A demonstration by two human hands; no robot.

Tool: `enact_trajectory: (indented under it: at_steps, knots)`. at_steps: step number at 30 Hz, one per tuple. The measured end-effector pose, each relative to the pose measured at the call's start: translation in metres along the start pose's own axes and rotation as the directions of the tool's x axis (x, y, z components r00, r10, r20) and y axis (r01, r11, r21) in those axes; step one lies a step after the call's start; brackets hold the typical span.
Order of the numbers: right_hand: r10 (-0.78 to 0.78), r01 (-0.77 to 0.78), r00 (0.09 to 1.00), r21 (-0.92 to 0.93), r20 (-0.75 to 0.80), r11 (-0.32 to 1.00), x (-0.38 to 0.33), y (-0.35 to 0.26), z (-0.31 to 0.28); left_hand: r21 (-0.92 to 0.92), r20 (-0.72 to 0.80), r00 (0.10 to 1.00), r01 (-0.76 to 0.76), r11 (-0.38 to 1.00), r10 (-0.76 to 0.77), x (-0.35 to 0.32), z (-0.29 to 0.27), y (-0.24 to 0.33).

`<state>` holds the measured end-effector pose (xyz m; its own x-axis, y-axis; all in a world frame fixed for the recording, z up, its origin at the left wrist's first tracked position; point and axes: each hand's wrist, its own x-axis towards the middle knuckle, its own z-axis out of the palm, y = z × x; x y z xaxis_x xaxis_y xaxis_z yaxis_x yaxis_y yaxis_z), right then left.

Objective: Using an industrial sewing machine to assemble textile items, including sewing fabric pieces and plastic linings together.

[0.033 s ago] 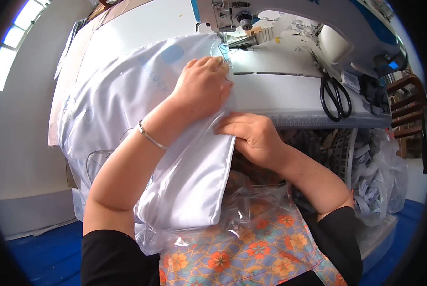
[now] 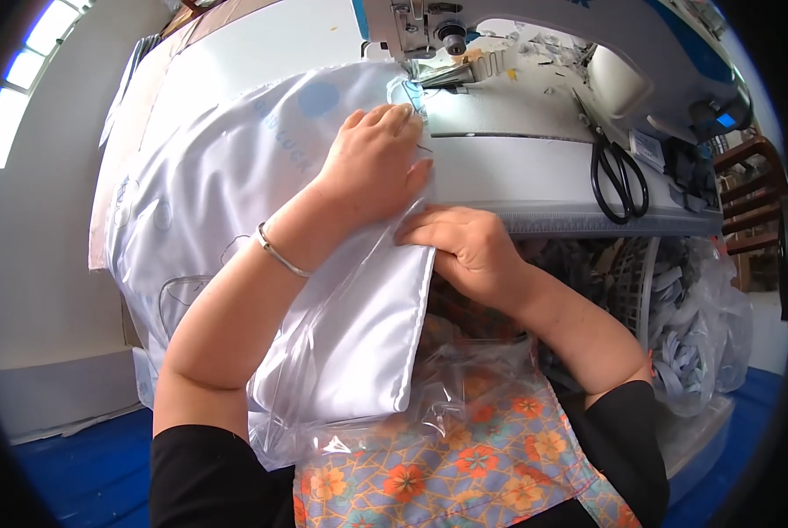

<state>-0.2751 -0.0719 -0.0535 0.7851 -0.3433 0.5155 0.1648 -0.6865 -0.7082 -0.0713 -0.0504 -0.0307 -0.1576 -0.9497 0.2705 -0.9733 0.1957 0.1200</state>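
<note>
White satiny fabric [image 2: 209,158] with pale blue printing spreads over the sewing table, its far edge running under the head of a sewing machine [image 2: 451,40]. My left hand [image 2: 372,163] lies flat on it just in front of the needle area, fingers stretched forward, thumb apart. Close to the table's front edge my right hand [image 2: 464,251] is closed, pinching the fabric's right edge; its fingertips are partly hidden beneath the cloth. A strip of clear plastic film [image 2: 297,378] runs along the fabric from between my hands down to my lap. The fabric's stitched corner hangs over the edge.
Black-handled scissors [image 2: 618,176] lie on the right of the table, near a ruler strip [image 2: 588,220] along its front edge. Below are a grey plastic basket [image 2: 638,290] and a clear bag of white scraps [image 2: 693,326]. A wooden chair [image 2: 751,194] stands at far right.
My left thumb has shifted slightly toward me, and the clear film and fabric by my hands have moved a little. Both hands otherwise keep their places.
</note>
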Motion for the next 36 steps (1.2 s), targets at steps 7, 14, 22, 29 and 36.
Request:
enact_trajectory:
  at_steps: [7, 14, 22, 29, 36]
  knots:
    - [0.169, -0.169, 0.986, 0.039, 0.01, 0.985, 0.019, 0.012, -0.013, -0.029, 0.082, 0.996, 0.028, 0.999, -0.026, 0.012, -0.007, -0.004]
    - [-0.164, 0.174, 0.985, -0.362, 0.058, 0.916, 0.008, 0.004, -0.008, 0.005, 0.021, 1.0, -0.023, 1.0, 0.023, 0.02, 0.001, -0.015]
    - [-0.101, 0.099, 0.995, -0.407, 0.016, 0.908, 0.011, 0.013, -0.012, -0.106, 0.079, 0.996, 0.04, 0.994, -0.032, 0.014, 0.0, -0.004]
    - [-0.089, 0.095, 0.995, -0.445, 0.034, 0.891, 0.011, 0.01, -0.008, 0.01, -0.058, 0.997, -0.053, 0.999, 0.054, 0.014, 0.001, -0.019]
    - [-0.103, 0.091, 0.995, -0.48, 0.001, 0.872, 0.015, 0.011, -0.008, -0.058, -0.109, 0.994, -0.037, 0.998, 0.03, 0.006, 0.005, -0.011]
